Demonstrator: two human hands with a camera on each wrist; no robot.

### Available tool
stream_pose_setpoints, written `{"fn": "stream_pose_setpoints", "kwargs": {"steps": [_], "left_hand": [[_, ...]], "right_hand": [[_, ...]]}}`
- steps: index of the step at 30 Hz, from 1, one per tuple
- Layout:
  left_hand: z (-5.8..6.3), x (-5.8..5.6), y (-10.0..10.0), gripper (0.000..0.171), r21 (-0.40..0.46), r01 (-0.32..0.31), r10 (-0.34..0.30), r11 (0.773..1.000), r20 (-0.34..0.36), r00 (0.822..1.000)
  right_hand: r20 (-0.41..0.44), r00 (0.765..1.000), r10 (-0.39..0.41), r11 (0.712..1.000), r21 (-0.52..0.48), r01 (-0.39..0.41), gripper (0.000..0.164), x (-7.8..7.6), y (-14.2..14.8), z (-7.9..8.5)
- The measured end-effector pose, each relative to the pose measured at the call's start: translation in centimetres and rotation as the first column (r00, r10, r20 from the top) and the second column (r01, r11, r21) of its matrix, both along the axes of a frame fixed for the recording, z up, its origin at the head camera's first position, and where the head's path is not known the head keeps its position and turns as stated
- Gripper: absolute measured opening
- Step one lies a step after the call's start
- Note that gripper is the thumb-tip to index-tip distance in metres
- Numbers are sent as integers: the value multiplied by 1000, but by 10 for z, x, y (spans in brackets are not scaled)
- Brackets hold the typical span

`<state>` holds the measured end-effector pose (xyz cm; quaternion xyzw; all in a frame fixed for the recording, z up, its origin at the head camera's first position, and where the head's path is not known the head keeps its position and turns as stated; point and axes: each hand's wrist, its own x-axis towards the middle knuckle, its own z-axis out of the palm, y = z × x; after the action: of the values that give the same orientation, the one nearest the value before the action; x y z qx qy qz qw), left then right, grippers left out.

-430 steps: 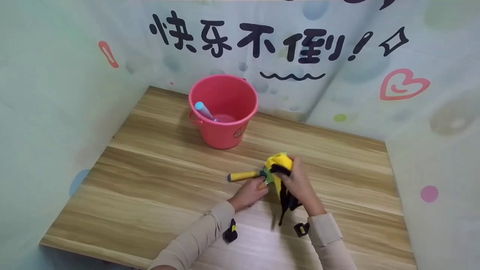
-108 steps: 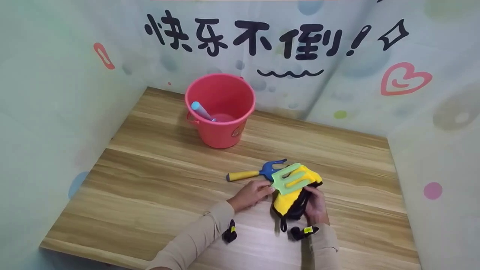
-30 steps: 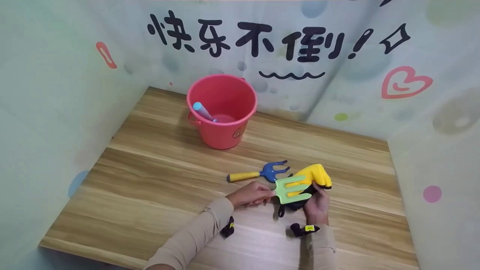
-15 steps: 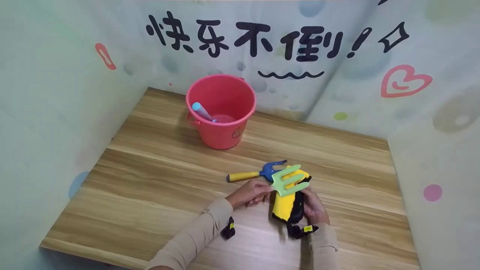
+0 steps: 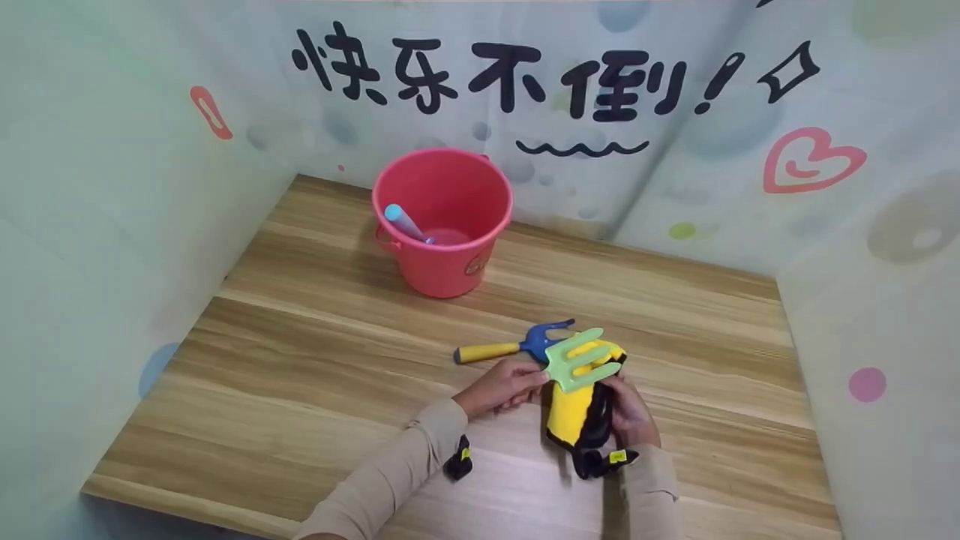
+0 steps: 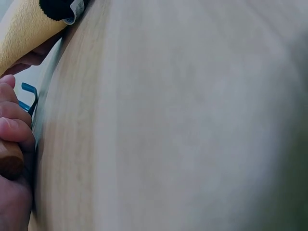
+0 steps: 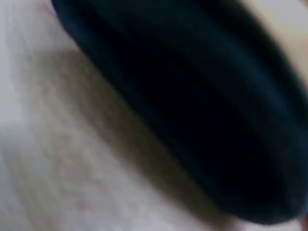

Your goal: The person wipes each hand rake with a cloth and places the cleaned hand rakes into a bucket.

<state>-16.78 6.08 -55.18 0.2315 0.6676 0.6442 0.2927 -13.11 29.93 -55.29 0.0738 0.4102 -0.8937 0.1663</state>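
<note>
In the head view, my left hand (image 5: 504, 386) grips a green three-pronged garden fork (image 5: 568, 373) with its tines toward the right. The left wrist view shows fingers curled round its brown wooden handle (image 6: 10, 160). My right hand (image 5: 631, 409) holds a yellow cloth with black edging (image 5: 571, 414) behind and under the tines; part of the cloth hangs down. That cloth's black part (image 7: 192, 106) fills much of the right wrist view, blurred. Just beyond the green fork, a blue garden fork (image 5: 537, 341) with a yellow handle lies on the table.
A pink bucket (image 5: 450, 271) stands farther back on the wooden table (image 5: 315, 360). Inside it leans an object with a light-blue handle (image 5: 405, 222). Printed walls rise behind and on both sides. A small black wrist camera (image 5: 459, 459) hangs at the left cuff.
The cloth covered the green fork's head 14 seconds ago; now it is behind the tines. Within the last second the fork has tilted and the cloth has swung to hang lower. The bucket stays put.
</note>
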Motion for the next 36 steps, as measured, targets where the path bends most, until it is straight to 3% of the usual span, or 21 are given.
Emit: {"fn": "stream_pose_setpoints", "kwargs": {"steps": [3, 8, 13, 18, 20, 27, 30, 33, 35, 36], "left_hand": [[3, 1, -1, 42, 10, 5, -5, 1000, -2, 1000], [8, 4, -1, 41, 23, 7, -7, 1000, -2, 1000], [5, 4, -1, 42, 15, 4, -4, 1000, 3, 1000], [23, 9, -4, 40, 17, 6, -6, 1000, 11, 1000], [20, 8, -4, 40, -5, 5, -5, 1000, 2, 1000], [2, 2, 1, 42, -63, -14, 12, 998, -41, 999], [0, 0, 1, 43, -68, -9, 6, 998, -47, 999], [-1, -2, 0, 45, -42, -4, 4, 999, -12, 1000], [-1, -2, -1, 45, -9, -6, 6, 1000, 27, 1000], [-1, -3, -1, 46, 8, -6, 5, 1000, 53, 999]], "right_hand": [[55, 998, -39, 999, -26, 41, 32, 3, 1, 3], [91, 995, -34, 996, -82, 41, 33, 6, 2, 8], [57, 998, -4, 986, -164, 13, 21, 6, 3, 10], [32, 998, -56, 983, -173, 60, 22, 5, 4, 9], [18, 998, -67, 975, -210, 69, 25, 4, 4, 8], [-12, 991, -136, 916, -384, 121, 29, 4, 4, 9], [-23, 983, -182, 855, -497, 147, 30, 6, 4, 11], [-55, 973, -224, 777, -613, 144, 34, 9, 4, 14], [-87, 964, -253, 768, -624, 146, 38, 12, 3, 17], [-90, 962, -259, 790, -593, 157, 38, 13, 2, 19]]}}
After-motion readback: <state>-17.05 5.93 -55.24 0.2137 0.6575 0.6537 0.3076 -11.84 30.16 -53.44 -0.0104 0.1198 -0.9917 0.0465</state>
